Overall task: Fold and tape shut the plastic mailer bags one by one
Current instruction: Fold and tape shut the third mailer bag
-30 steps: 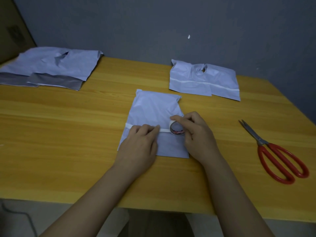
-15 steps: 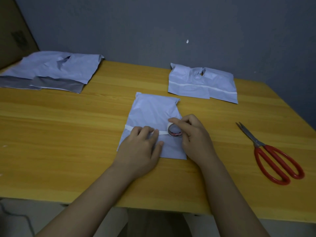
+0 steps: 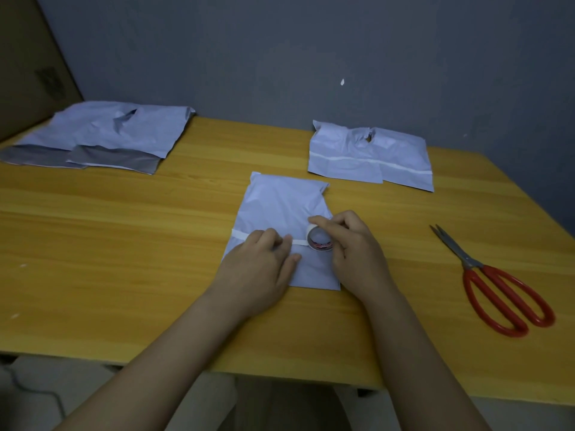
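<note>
Yellow wood-grain table [image 3: 124,244] with lengthwise grain, front edge near the camera, far edge against a dark grey-blue wall [image 3: 280,57]; small white speck [image 3: 342,82] on the wall; brown cardboard [image 3: 28,66] leaning at far left; dim, even light; pale floor below the front edge.

Folded mailer [image 3: 280,206] flat at table centre, white tape [image 3: 239,234] across it, left end just past the mailer's left edge; left hand [image 3: 258,269] palm down on the tape and mailer, fingers straight and close together, pressing; right hand [image 3: 354,247] curled round the roll [image 3: 319,241], thumb and forefinger pinching it upright on the mailer at the strip's right end.

Far right, 2 taped mailers [image 3: 370,157] overlapping, a white strip across each; far left, pile [image 3: 102,132] of unfolded mailers, grey flaps toward the camera; right of the hands, well apart, red scissors [image 3: 497,287] closed, blades pointing away.
</note>
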A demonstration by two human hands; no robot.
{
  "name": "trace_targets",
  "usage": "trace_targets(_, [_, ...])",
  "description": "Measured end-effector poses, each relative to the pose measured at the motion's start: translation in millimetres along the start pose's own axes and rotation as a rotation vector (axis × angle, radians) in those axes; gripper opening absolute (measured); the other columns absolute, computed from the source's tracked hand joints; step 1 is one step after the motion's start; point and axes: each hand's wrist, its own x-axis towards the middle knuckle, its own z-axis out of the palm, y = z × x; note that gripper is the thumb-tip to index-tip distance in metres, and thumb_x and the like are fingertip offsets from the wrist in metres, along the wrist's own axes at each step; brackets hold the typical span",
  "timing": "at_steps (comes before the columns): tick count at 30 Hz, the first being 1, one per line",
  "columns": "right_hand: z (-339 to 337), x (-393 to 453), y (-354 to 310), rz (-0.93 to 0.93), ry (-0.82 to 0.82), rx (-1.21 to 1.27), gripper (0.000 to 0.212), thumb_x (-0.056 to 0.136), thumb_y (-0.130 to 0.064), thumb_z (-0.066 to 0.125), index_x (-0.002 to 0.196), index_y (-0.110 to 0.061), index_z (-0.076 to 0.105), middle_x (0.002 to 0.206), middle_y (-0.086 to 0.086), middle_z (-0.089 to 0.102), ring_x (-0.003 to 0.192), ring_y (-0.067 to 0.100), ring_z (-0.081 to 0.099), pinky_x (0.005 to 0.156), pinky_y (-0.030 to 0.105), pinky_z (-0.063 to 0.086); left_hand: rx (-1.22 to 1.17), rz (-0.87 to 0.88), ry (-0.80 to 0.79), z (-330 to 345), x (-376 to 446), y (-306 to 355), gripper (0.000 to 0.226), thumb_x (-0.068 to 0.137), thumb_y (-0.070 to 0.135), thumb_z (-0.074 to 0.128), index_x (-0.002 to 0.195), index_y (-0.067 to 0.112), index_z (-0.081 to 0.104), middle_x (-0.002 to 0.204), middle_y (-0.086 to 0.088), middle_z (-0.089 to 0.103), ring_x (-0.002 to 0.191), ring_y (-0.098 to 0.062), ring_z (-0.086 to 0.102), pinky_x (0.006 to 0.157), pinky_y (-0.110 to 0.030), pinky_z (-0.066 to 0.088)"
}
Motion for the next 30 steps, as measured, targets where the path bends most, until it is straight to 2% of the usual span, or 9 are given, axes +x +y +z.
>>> trace_targets(3, [0.0, 0.1, -0.7, 0.000, -0.001, 0.002, 0.053, 0.081, 0.001, 0.035, 0.120, -0.017, 0.066, 0.094, 0.004, 0.052, 0.087, 0.022, 0.053, 0.066, 0.041, 0.052, -0.005, -0.007, -0.013, 0.0, 1.0, 1.2, 0.076, 0.088, 0.053, 0.005, 0.139, 0.016, 0.047, 0.111, -0.003, 0.056, 0.107, -0.023, 0.052, 0.079, -0.035, 0.050])
trace_targets(8, [-0.3, -0.9, -0.9, -0.005, -0.009, -0.002, 0.053, 0.082, 0.004, 0.037, 0.121, -0.018, 0.065, 0.095, 0.004, 0.053, 0.087, 0.021, 0.053, 0.065, 0.042, 0.052, 0.071, -0.010, 0.036, 8.8, -0.1, 4.2, 0.054, 0.092, 0.043, 0.029, 0.110, 0.010, 0.069, 0.091, -0.008, 0.061, 0.084, -0.027, 0.061, 0.059, -0.034, 0.052])
trace_targets(13, [-0.3, -0.6, -2.2, 0.000, -0.014, -0.004, 0.052, 0.083, 0.004, 0.039, 0.122, -0.018, 0.065, 0.094, 0.004, 0.053, 0.087, 0.020, 0.053, 0.066, 0.042, 0.052, 0.114, 0.000, 0.076, 7.3, 3.7, 5.1, 0.051, 0.092, 0.042, 0.030, 0.098, 0.011, 0.071, 0.088, -0.009, 0.060, 0.080, -0.028, 0.060, 0.064, -0.035, 0.049])
trace_targets(16, [-0.5, -0.5, -1.5, 0.003, -0.010, -0.003, 0.053, 0.082, 0.001, 0.036, 0.121, -0.018, 0.065, 0.094, 0.004, 0.053, 0.087, 0.021, 0.053, 0.066, 0.043, 0.052, 0.119, 0.033, 0.026, 2.3, 8.5, 5.1, 0.054, 0.093, 0.042, 0.027, 0.090, 0.011, 0.071, 0.093, -0.007, 0.060, 0.084, -0.026, 0.058, 0.072, -0.035, 0.049])
trace_targets(20, [0.1, -0.7, -1.7, 0.003, -0.011, 0.003, 0.053, 0.081, 0.001, 0.037, 0.121, -0.019, 0.065, 0.093, 0.005, 0.053, 0.086, 0.022, 0.054, 0.064, 0.043, 0.052, -0.028, 0.043, -0.054, 1.7, 13.0, 4.8, 0.079, 0.085, 0.053, 0.000, 0.110, 0.011, 0.061, 0.110, -0.004, 0.051, 0.103, -0.020, 0.048, 0.084, -0.032, 0.044])
trace_targets(23, [1.1, -0.8, -0.9, 0.005, -0.009, 0.001, 0.052, 0.082, 0.001, 0.037, 0.121, -0.019, 0.065, 0.093, 0.005, 0.053, 0.086, 0.023, 0.054, 0.063, 0.044, 0.052, -0.034, 0.026, -0.011, 1.1, 11.9, 5.0, 0.086, 0.080, 0.057, -0.006, 0.120, 0.017, 0.059, 0.115, 0.000, 0.051, 0.109, -0.018, 0.046, 0.085, -0.032, 0.045])
trace_targets(26, [0.8, -1.1, -0.1, 0.004, -0.008, 0.000, 0.052, 0.081, 0.001, 0.037, 0.121, -0.019, 0.065, 0.094, 0.005, 0.053, 0.087, 0.023, 0.054, 0.063, 0.044, 0.052, -0.011, 0.025, -0.026, -0.7, 12.6, 6.1, 0.088, 0.079, 0.057, -0.009, 0.139, 0.023, 0.045, 0.117, 0.001, 0.052, 0.111, -0.017, 0.046, 0.084, -0.031, 0.045])
trace_targets(28, [0.8, -0.5, -0.5, 0.006, -0.009, 0.000, 0.052, 0.081, 0.001, 0.037, 0.121, -0.019, 0.065, 0.094, 0.005, 0.053, 0.087, 0.023, 0.054, 0.064, 0.044, 0.052, -0.014, 0.028, -0.025, 0.5, 13.2, 6.1, 0.084, 0.081, 0.056, -0.005, 0.138, 0.022, 0.047, 0.113, -0.001, 0.054, 0.107, -0.019, 0.049, 0.080, -0.032, 0.046])
trace_targets(30, [0.8, -0.1, -0.9, 0.007, -0.011, -0.001, 0.052, 0.082, 0.000, 0.037, 0.121, -0.019, 0.065, 0.094, 0.005, 0.054, 0.087, 0.022, 0.054, 0.064, 0.044, 0.052, 0.001, 0.055, 0.006, 3.8, 12.4, 5.3, 0.071, 0.089, 0.051, 0.010, 0.124, 0.016, 0.061, 0.100, -0.004, 0.057, 0.094, -0.023, 0.055, 0.068, -0.033, 0.049])
